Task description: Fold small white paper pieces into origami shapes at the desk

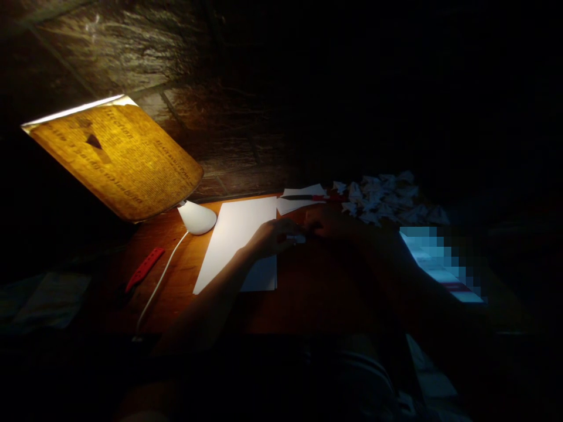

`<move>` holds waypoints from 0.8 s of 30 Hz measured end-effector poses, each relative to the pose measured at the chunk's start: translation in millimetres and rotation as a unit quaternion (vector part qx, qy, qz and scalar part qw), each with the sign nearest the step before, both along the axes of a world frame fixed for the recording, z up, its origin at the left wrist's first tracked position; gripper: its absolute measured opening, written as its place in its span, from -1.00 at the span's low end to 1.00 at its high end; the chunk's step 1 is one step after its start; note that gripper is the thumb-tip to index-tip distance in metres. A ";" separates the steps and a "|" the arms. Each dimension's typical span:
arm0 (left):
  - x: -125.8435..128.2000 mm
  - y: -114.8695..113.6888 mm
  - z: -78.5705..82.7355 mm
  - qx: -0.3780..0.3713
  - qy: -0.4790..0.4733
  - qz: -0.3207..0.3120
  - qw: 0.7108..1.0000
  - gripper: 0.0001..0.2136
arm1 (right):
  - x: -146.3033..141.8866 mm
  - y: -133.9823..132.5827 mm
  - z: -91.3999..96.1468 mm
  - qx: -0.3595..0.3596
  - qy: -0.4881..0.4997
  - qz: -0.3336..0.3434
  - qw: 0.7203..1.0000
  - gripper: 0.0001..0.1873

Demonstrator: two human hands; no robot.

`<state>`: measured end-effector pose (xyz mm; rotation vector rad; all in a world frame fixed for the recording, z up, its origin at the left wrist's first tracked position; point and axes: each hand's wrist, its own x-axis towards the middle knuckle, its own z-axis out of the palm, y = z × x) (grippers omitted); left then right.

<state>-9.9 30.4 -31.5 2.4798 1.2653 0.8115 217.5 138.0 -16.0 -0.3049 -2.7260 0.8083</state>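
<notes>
My left hand [278, 232] is over the right edge of a stack of white paper sheets [235, 234], with its fingers closed on a small piece of paper [298, 238]. Close beside it, my right hand [323, 223] has its fingers curled at the right end of the same small piece. Dim light hides the exact folds of this paper and part of the right fingers. Just behind the hands, smaller paper sheets [292, 204] lie with a dark and red tool [303, 197] across them; its kind is hard to make out.
A lit lamp [197, 218] with a printed shade stands at left, its white cord [162, 275] running forward. A red-handled object [144, 269] lies near the cord. Several folded paper pieces [378, 196] are heaped at the back right, by a glowing, partly blurred screen [440, 272].
</notes>
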 end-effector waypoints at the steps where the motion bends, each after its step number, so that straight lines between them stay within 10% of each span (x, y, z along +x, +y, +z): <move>1: 0.2 -0.3 0.6 -0.001 0.000 0.002 1.000 -0.80 | 0.6 -0.8 1.1 0.004 -0.007 -0.005 1.000 -0.70; 24: -1.9 5.8 -6.9 -0.003 -0.027 -0.028 0.999 -0.77 | 3.8 -17.0 7.0 -0.056 0.015 -0.101 0.993 -0.88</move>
